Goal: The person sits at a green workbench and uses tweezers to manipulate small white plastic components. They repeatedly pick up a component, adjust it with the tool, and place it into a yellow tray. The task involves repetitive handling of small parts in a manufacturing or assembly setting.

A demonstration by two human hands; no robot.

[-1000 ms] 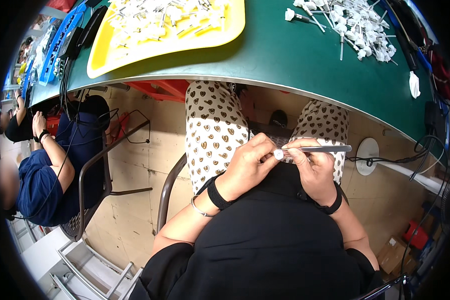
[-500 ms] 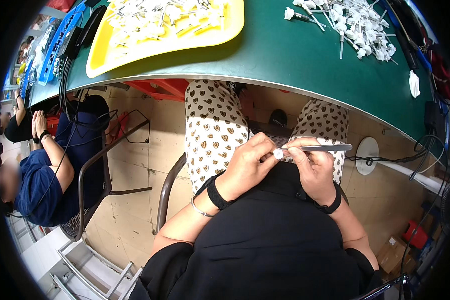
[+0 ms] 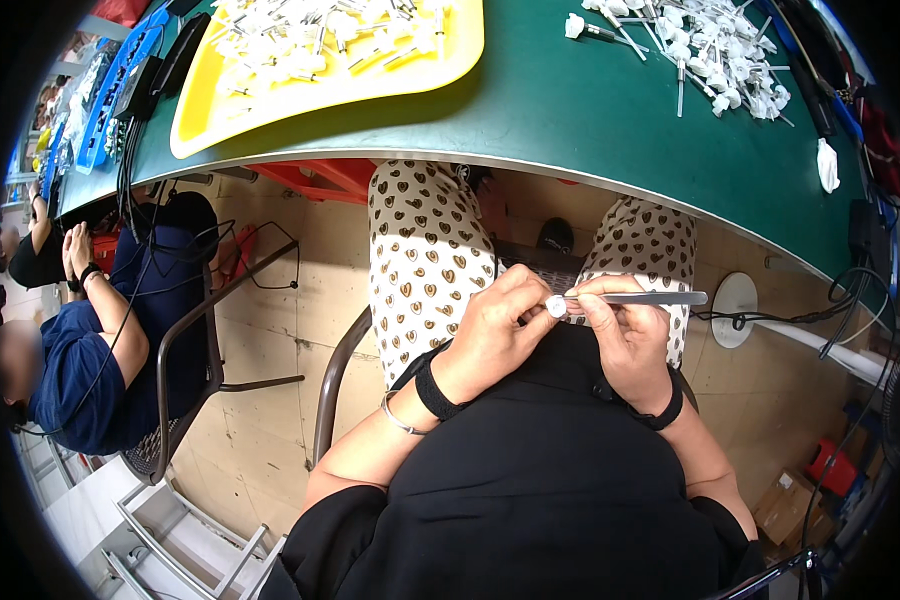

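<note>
Over my lap, my left hand (image 3: pixel 507 325) pinches a small white round part (image 3: pixel 557 306) between thumb and fingertips. Close against it, my right hand (image 3: pixel 627 335) is closed on metal tweezers (image 3: pixel 655 297), whose broad end points right. The tweezers' tips meet the white part, but fingers hide exactly what they grip there. On the table lie similar-looking white parts with thin metal stems: a heap (image 3: pixel 725 60) at the right, and more (image 3: pixel 315 40) in a yellow tray (image 3: pixel 205 125) at the left.
The green table's front edge (image 3: pixel 570 178) runs beyond my knees. A single white piece (image 3: pixel 827 166) lies near its right end. Black cables (image 3: pixel 850 290) hang at the right. To the left, another person (image 3: pixel 100 340) sits on a chair, with a blue tray (image 3: pixel 110 110) on the table beyond.
The white part has turned slightly in my left fingertips. Both hands stay in nearly the same place, and the tweezers have barely shifted.
</note>
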